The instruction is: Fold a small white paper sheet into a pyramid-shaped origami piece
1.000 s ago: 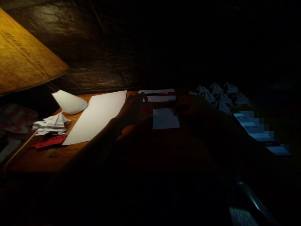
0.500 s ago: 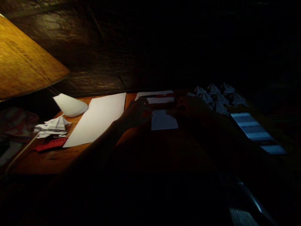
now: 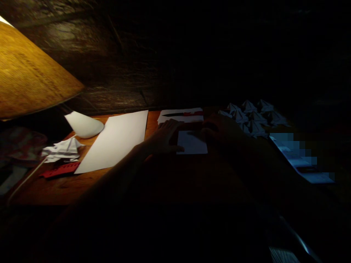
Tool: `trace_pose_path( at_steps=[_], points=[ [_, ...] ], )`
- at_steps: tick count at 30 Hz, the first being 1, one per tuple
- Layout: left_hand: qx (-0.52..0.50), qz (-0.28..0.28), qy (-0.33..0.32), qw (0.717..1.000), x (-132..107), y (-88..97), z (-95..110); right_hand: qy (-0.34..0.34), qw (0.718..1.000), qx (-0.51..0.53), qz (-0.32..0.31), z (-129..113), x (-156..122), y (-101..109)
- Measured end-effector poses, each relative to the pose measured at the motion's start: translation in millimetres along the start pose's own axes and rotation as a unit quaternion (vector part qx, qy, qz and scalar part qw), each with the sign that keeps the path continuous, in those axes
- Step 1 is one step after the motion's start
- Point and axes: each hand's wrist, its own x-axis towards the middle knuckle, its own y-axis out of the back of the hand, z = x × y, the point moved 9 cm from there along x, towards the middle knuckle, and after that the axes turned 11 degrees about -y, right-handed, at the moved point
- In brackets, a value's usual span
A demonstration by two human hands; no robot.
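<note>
A small white paper square (image 3: 192, 143) lies on the dim tabletop (image 3: 65, 191), between the two hands. The left hand (image 3: 166, 135) has a loose grip — fingers spread, thumb over the square's near left edge. The right hand (image 3: 218, 127) is at its far right corner, too dark for me to tell whether that grip has closed. Just beyond, a red-handled knife (image 3: 192, 114) lies across white sheets (image 3: 181, 110); folded paper shapes (image 3: 256, 118) cluster off to the right.
</note>
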Motion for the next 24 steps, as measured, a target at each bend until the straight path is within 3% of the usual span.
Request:
trace_pose_path(
  at_steps=[5, 12, 20, 24],
  points=[
    [-0.055, -0.026, -0.060, 0.996, 1, -7.3, 17, 0.002, 0.996, 0.087, 0.000, -1, -1, 4],
    [-0.081, -0.009, -0.053, 0.995, 0, -2.1, 21, -0.013, 0.995, 0.098, -0.017, -1, 0, -3],
    [-0.149, 0.119, 0.001, 0.982, 2, 21.3, 16, 0.004, 0.986, 0.165, -0.023, 2, 1, -3],
    [-0.126, 0.063, -0.060, 0.988, 4, 10.9, 26, 0.013, 0.984, 0.175, -0.023, 2, 1, -5]
  ],
)
